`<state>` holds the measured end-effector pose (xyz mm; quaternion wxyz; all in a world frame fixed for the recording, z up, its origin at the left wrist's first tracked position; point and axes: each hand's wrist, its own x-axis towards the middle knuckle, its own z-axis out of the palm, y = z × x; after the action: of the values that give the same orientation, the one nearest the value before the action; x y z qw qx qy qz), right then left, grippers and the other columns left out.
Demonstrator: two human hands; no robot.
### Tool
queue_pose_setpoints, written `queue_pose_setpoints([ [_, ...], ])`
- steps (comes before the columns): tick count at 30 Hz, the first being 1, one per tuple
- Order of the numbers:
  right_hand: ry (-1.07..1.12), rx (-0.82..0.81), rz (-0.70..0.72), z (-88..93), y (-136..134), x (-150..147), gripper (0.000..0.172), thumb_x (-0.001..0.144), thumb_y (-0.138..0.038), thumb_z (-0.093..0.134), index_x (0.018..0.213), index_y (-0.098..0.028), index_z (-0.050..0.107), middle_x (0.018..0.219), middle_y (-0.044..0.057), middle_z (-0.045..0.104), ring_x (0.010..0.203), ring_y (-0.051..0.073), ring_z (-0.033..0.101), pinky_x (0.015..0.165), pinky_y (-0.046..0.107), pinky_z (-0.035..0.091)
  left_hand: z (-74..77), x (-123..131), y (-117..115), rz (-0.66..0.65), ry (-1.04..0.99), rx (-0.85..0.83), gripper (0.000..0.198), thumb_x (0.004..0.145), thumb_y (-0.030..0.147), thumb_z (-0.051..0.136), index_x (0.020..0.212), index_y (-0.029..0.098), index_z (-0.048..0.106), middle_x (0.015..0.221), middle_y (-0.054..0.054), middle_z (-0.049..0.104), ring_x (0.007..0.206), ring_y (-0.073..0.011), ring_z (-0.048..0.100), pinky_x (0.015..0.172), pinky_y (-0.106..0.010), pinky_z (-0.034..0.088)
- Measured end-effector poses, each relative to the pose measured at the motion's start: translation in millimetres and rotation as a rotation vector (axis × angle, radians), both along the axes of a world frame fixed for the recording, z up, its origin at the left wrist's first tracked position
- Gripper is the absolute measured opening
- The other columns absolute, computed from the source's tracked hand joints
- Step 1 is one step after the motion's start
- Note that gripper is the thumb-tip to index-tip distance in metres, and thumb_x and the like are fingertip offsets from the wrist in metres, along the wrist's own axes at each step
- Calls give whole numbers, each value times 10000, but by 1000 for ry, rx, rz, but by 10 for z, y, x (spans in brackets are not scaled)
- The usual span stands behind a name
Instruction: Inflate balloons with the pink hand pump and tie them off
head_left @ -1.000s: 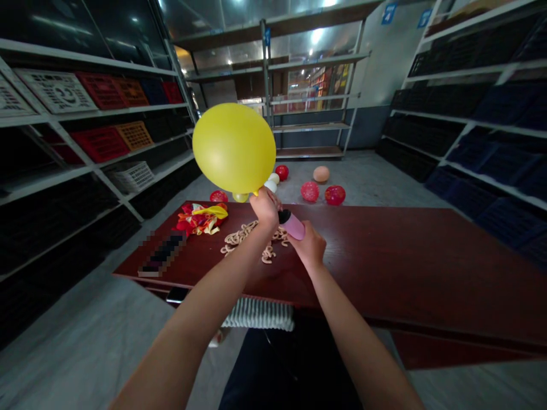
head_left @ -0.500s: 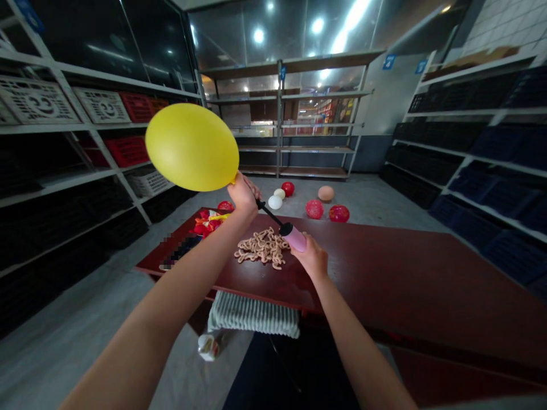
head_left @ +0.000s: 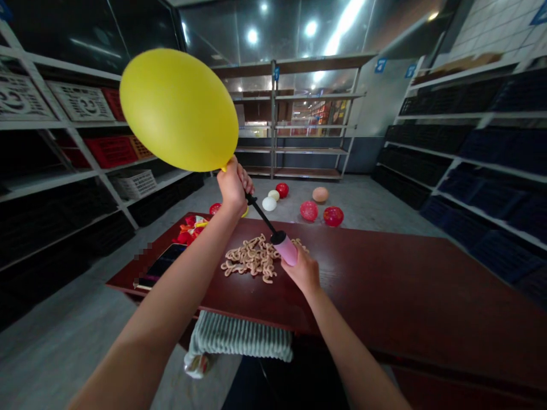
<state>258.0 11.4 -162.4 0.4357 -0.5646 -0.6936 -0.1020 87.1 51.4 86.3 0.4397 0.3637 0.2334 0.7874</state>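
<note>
A large yellow balloon point(head_left: 179, 111), blown up and oval, tilts up to the left above my left hand point(head_left: 234, 183). That hand is closed around the balloon's neck and the black front end of a balloon pump. My right hand point(head_left: 302, 270) is wrapped round the pump's pink handle point(head_left: 285, 249), low and to the right. Between the hands a stretch of black rod point(head_left: 261, 214) shows. Below the pump lies a heap of tan, twisted long balloons point(head_left: 253, 257) on the dark red table point(head_left: 384, 273). The balloon's mouth is hidden by my fingers.
Red and yellow limp balloons point(head_left: 188, 229) and a dark phone-like slab point(head_left: 162, 265) lie at the table's left. On the floor beyond are several inflated balloons, among them a red one point(head_left: 333, 216) and a white one point(head_left: 269, 204). Shelves point(head_left: 310, 98) with crates surround the room.
The yellow balloon looks larger and has risen to the upper left with my left hand. More black rod shows between my hands. The whole view has shifted slightly.
</note>
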Motion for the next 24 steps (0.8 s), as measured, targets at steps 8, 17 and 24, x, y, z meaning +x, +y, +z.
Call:
queue_pose_setpoints([
  [8, 28, -94, -76, 6, 59, 19, 438, 776, -389, 671, 1142, -154, 620, 959, 96, 756, 794, 233, 720, 662, 276, 480, -566, 508, 147, -73, -36, -82, 511, 981, 329, 508, 530, 220, 294, 384, 72, 237, 252, -69, 228, 295, -233, 170],
  [17, -12, -175, -123, 78, 40, 61, 436, 778, -416, 686, 1129, -168, 617, 930, 77, 755, 803, 231, 711, 646, 270, 431, -1050, 740, 124, -54, -67, -146, 528, 954, 371, 541, 515, 215, 295, 358, 72, 266, 244, -68, 269, 286, -204, 200],
  [24, -62, -109, -102, 95, 3, 28, 391, 820, -366, 652, 1165, -186, 616, 1037, 92, 749, 883, 226, 708, 719, 278, 444, -1015, 507, 14, -64, -152, -166, 495, 970, 320, 477, 527, 219, 280, 375, 75, 239, 243, -75, 242, 292, -215, 205],
])
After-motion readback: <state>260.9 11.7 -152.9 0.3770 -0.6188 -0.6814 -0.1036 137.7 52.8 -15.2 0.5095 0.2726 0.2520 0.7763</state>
